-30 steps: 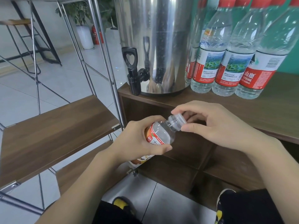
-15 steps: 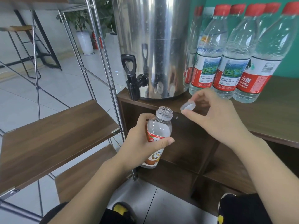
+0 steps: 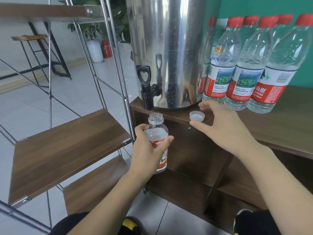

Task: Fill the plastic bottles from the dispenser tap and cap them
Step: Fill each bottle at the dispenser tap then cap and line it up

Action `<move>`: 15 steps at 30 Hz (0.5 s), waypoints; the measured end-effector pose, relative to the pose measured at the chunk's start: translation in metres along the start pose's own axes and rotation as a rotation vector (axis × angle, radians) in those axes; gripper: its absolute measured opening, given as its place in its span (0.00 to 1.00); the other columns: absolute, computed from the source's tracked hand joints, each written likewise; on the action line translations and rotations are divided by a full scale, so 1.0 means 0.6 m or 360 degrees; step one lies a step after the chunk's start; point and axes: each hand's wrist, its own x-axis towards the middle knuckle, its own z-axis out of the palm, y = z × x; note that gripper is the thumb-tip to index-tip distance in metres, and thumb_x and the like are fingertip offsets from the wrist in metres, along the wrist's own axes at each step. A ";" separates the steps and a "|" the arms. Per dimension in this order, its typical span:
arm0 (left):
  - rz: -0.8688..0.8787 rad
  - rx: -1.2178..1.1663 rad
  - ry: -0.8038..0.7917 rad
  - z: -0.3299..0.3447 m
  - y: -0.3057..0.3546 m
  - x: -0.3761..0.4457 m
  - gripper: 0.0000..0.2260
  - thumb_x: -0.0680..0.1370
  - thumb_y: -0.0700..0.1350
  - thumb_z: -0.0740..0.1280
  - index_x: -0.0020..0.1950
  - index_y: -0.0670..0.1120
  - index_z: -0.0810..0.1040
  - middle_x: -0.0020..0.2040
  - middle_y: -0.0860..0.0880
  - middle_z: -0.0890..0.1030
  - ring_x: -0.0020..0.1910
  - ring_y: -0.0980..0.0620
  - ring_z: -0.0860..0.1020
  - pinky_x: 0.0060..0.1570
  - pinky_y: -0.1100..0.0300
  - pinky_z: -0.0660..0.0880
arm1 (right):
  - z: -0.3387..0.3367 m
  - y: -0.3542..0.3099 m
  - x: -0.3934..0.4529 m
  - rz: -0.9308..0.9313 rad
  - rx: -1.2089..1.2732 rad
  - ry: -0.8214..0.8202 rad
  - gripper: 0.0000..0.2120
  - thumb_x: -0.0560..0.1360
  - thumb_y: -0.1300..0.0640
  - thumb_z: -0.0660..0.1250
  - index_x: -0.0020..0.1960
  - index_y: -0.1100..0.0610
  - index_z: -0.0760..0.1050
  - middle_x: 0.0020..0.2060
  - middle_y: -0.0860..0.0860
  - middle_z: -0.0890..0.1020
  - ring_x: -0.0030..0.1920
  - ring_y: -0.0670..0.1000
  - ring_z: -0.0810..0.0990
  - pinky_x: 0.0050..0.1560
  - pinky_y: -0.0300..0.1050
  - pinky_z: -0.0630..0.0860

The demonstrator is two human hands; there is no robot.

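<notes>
Head view: a small clear bottle (image 3: 156, 133) with an orange-and-white label is being held upright by the left hand (image 3: 149, 150), fingers wrapped round its body, its open mouth just below and slightly right of the black tap (image 3: 147, 92) of the steel dispenser (image 3: 169, 53).

The white cap (image 3: 197, 115), pinched above the tabletop (image 3: 279, 126) half a second ago, is now lying inner side up on the tabletop's front edge. It is being let go by the right hand (image 3: 220, 126): thumb and forefinger are spread to either side of it, relaxed, and whether either tip is touching it cannot be told.

Significance: uncapping is judged done; filling at the tap is next, capping after.

Further stock: red-capped water bottles (image 3: 242, 65) are standing beside the dispenser, near the right hand.

Not legible: the small bottle's base is hidden by the left hand, so its fill level is uncertain. The dispenser's top is cropped.
</notes>
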 end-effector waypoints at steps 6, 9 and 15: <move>0.0003 -0.0037 0.0127 -0.013 0.002 0.008 0.32 0.73 0.59 0.76 0.68 0.56 0.59 0.65 0.52 0.77 0.58 0.53 0.80 0.61 0.53 0.79 | -0.011 -0.074 0.009 -0.0261 0.0191 0.0167 0.22 0.77 0.39 0.69 0.67 0.46 0.73 0.61 0.39 0.78 0.61 0.40 0.74 0.61 0.36 0.66; 0.0048 -0.0046 0.0182 -0.018 0.003 0.011 0.33 0.72 0.61 0.76 0.67 0.57 0.60 0.63 0.52 0.78 0.58 0.53 0.81 0.60 0.52 0.80 | -0.006 -0.123 0.027 -0.0390 0.0330 0.0170 0.23 0.77 0.40 0.69 0.68 0.49 0.74 0.60 0.41 0.79 0.59 0.39 0.75 0.58 0.31 0.67; 0.0124 -0.0084 0.0229 -0.023 0.009 0.021 0.35 0.71 0.61 0.77 0.70 0.56 0.63 0.65 0.53 0.78 0.60 0.52 0.80 0.63 0.50 0.79 | -0.007 -0.195 0.069 -0.0587 0.0401 0.0214 0.20 0.79 0.44 0.69 0.66 0.52 0.76 0.52 0.44 0.80 0.51 0.41 0.77 0.49 0.28 0.70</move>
